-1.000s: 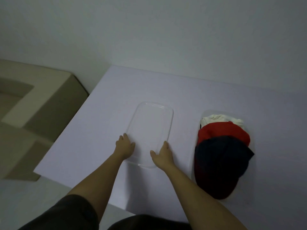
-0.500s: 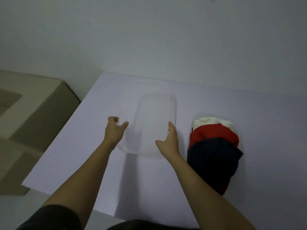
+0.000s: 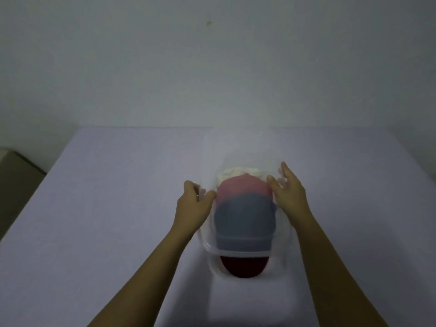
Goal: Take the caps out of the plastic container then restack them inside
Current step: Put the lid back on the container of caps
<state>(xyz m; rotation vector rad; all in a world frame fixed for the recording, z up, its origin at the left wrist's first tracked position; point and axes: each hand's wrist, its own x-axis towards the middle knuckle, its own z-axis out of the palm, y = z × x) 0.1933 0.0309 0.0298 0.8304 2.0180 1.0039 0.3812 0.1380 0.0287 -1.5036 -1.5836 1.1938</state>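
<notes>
Head view: both hands' fingers grip one clear lid (image 3: 245,252) over three stacked caps (image 3: 244,208).

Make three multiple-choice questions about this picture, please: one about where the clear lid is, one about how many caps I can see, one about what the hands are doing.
1. Where is the clear lid?
A. Flat on the table, left of the caps
B. Held over the stack of caps
C. On the floor

2. How many caps show in the stack?
A. One
B. Three
C. Five

3. What are the hands doing?
A. Both hold the lid by its sides
B. Both rest flat on the table
C. One lifts a cap out

Answers:
1 B: the caps appear faded through the lid, which hangs above them.
2 B: a white cap, a red cap and a dark cap overlap.
3 A: the left hand and the right hand are at the lid's opposite edges.
</notes>
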